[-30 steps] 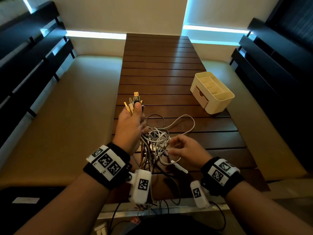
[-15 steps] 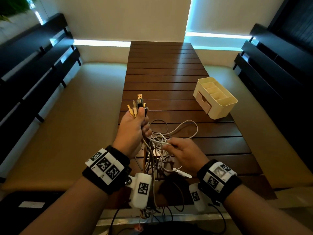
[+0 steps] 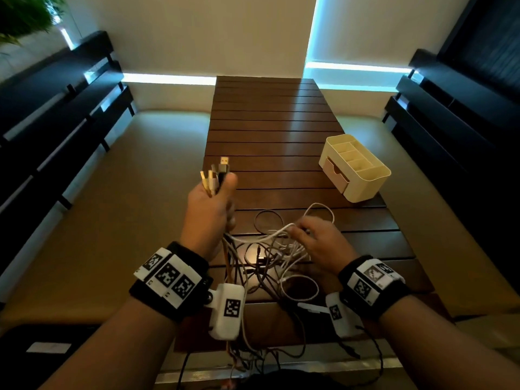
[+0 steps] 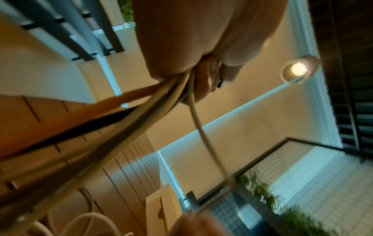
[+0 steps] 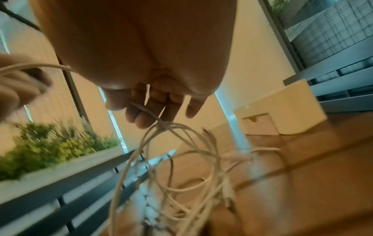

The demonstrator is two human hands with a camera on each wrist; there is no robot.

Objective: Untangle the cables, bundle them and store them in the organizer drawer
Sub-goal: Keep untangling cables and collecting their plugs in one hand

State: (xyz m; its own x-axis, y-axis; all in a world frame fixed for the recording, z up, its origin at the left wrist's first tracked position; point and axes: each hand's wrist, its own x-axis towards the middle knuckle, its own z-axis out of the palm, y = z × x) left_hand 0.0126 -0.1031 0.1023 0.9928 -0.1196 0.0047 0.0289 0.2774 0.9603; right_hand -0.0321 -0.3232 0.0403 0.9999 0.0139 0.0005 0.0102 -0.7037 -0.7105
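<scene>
My left hand [image 3: 209, 212] makes a closed grip round the plug ends [image 3: 215, 175], raised so the cables [image 3: 270, 257] hang straight over the counter's [image 3: 267, 122] near edge. My right hand [image 3: 319, 243] pinches white strands in the tangle, prob. to pull one free. The organizer [image 3: 356, 171] waits at the right edge, drawer not yet open.

The table [image 3: 270, 130] in the middle of the frame was dark slatted wood with a bit of a satin sheen. The organizer [image 3: 363, 178] at right looked like smooth cream plastic, fairly matt. The cables [image 3: 281, 249] had rubbery white and dark jackets, and the USB plug [image 3: 224, 160] was shiny metal. Wrist bands [image 3: 194, 258] at lower left were probably black cloth, though it's kinda blurry.
</scene>
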